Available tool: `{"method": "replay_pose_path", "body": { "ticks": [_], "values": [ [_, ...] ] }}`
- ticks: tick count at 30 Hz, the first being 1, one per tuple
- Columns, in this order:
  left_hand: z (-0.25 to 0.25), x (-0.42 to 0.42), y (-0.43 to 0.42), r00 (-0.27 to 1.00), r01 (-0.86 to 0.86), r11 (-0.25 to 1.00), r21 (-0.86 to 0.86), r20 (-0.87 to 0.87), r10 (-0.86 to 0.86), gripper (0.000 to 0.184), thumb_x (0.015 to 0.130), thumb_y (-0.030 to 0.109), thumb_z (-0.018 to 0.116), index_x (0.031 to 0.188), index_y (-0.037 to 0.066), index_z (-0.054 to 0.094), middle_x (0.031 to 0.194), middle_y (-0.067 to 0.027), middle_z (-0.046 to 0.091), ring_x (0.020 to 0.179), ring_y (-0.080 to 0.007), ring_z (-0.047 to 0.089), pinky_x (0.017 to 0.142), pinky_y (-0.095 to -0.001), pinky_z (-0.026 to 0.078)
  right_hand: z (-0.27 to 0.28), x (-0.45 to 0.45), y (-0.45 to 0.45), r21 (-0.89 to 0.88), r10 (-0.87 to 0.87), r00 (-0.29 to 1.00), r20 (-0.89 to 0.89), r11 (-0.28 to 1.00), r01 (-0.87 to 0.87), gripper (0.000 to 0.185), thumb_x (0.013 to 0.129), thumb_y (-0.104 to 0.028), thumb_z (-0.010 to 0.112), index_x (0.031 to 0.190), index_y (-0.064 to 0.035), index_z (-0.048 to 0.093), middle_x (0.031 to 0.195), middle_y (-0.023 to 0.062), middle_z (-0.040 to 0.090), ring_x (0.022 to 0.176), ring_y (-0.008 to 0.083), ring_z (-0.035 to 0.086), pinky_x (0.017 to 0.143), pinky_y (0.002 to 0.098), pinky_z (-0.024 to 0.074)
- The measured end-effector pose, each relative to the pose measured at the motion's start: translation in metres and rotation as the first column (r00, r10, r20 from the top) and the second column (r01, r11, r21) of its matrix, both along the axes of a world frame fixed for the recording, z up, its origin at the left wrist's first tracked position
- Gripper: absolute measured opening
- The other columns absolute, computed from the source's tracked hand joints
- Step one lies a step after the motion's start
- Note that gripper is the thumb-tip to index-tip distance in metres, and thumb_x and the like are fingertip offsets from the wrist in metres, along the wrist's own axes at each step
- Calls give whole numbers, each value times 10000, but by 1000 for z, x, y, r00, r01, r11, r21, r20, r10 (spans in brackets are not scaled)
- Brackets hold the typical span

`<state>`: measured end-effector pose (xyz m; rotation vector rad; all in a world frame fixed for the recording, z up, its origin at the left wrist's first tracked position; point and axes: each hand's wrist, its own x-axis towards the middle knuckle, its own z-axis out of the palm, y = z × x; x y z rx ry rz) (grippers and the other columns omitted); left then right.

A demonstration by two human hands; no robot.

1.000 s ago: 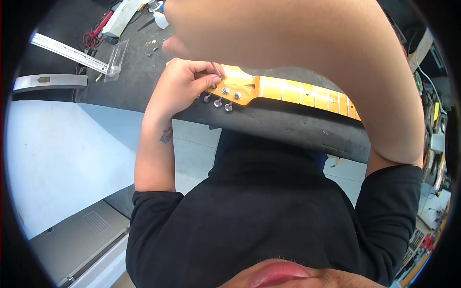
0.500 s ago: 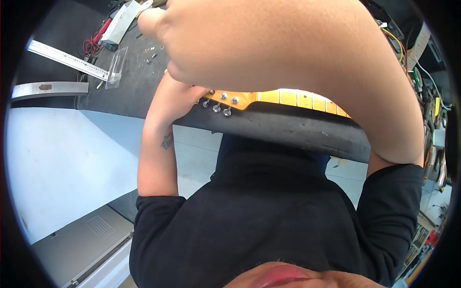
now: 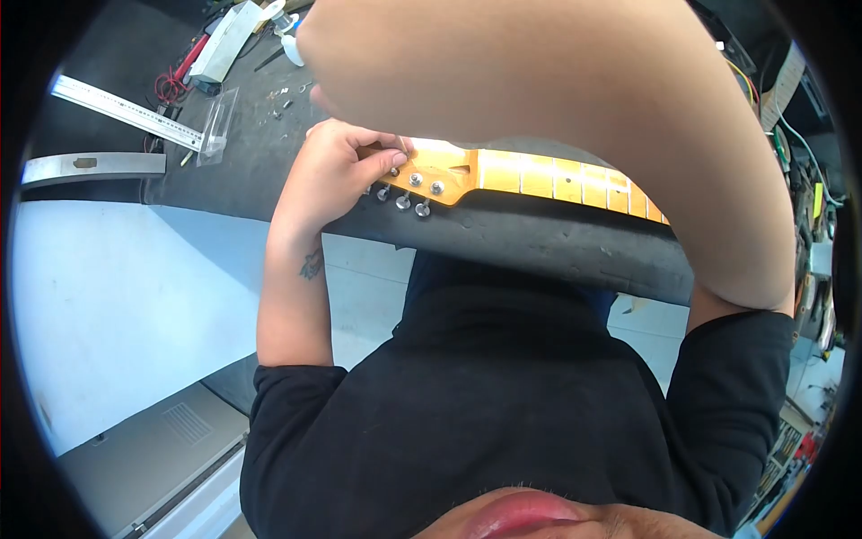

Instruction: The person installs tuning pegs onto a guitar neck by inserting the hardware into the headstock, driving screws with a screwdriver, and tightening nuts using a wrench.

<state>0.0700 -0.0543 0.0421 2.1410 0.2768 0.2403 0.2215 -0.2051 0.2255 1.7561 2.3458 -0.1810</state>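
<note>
A guitar neck (image 3: pixel 539 175) of glossy yellow wood lies across the bench edge, its headstock (image 3: pixel 435 171) to the left with several metal tuning pegs along its near side. At the headstock, my left hand (image 3: pixel 346 166) pinches thumb and fingers together; whatever is between the fingertips is too small to make out. My right hand (image 3: pixel 337 58) is raised close to the camera above the headstock. Its back faces me and its fingers are mostly hidden. The right forearm covers the far part of the neck.
On the dark bench (image 3: pixel 251 157) are a metal ruler (image 3: pixel 135 115), a clear plastic bag (image 3: pixel 218 126), a grey metal block (image 3: pixel 229 40), a red cable (image 3: pixel 171 87) and small metal bits (image 3: pixel 283 106). A curved metal bar (image 3: pixel 94 166) is at left; many tools line the right side.
My right hand has moved slightly right, uncovering a white bottle and more of the headstock. My left hand's pinching fingers now show. The neck has shifted very little.
</note>
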Motion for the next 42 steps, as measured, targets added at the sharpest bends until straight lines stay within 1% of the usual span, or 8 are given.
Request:
{"method": "replay_pose_path", "body": {
  "ticks": [7, 13, 16, 19, 22, 34, 37, 42],
  "values": [
    [-5, -1, 2, 998, 34, 998, 45, 59, -36, 127, 1013, -33, 806, 1136, -9, 825, 1073, -52, 837, 947, -126, 742, 864, -298, 617, 0, -1, -2, 19, -3, 1000, 2, 1000, 3, 213, 1062, -239, 697, 1051, -36, 759, 976, 151, 746, 894, 294, 753, 793, 378, 622],
    [1, 4, 5, 997, 72, 997, 41, -35, -70, 99, 987, 7, 838, 1076, -33, 828, 1016, -99, 850, 962, -155, 815, 848, -337, 642, -1, 1, -2, 22, -6, 1000, 11, 1000, 6, 216, 1059, -238, 699, 1025, -35, 766, 957, 151, 748, 876, 299, 756, 781, 380, 624],
    [-1, 1, -2, 1000, 8, 999, -47, 18, -8, 78, 986, 3, 831, 1056, -32, 832, 1012, -94, 845, 937, -147, 804, 836, -325, 636, 1, 1, -3, 29, -11, 1000, 16, 1000, 10, 218, 1057, -237, 700, 1012, -35, 769, 947, 151, 749, 867, 301, 758, 776, 381, 625],
    [3, 0, -8, 993, -20, 1000, 14, 115, 18, 67, 979, -14, 824, 1045, -26, 835, 1005, -89, 839, 903, -142, 786, 828, -322, 634, 0, 2, -2, 29, -8, 1000, 13, 1000, 8, 221, 1056, -237, 702, 998, -35, 772, 937, 152, 750, 857, 304, 759, 770, 382, 626],
    [2, 4, 2, 998, 34, 999, 16, -62, -33, 81, 967, -27, 830, 1048, -21, 833, 1025, -92, 835, 888, -140, 773, 831, -325, 635, 0, 2, -1, 27, -5, 1000, 15, 1000, 5, 225, 1054, -236, 703, 985, -35, 775, 928, 152, 751, 848, 306, 761, 764, 383, 627],
    [4, 1, -6, 998, 6, 1000, -8, 61, -6, 121, 988, -30, 817, 1104, -13, 845, 997, -79, 848, 943, -149, 809, 865, -324, 643, -2, 2, -5, 54, 0, 1000, 23, 999, -1, 245, 1048, -234, 707, 933, -34, 788, 889, 153, 755, 811, 315, 768, 741, 387, 630],
    [-1, 4, 5, 997, 37, 998, -55, -64, -41, 141, 994, -23, 815, 1133, -17, 840, 997, -85, 854, 961, -145, 814, 874, -325, 643, -2, 2, -7, 63, -3, 999, 39, 998, 1, 251, 1046, -234, 708, 919, -34, 791, 879, 153, 756, 802, 318, 770, 735, 388, 631],
    [0, 3, -6, 997, -35, 999, -19, 61, 36, 113, 996, -5, 820, 1105, -30, 832, 983, -101, 856, 972, -126, 809, 873, -322, 641, -2, 1, -8, 95, 3, 999, 50, 995, -8, 262, 1044, -233, 710, 897, -34, 796, 863, 154, 757, 786, 322, 773, 725, 390, 632]
  ]
}}
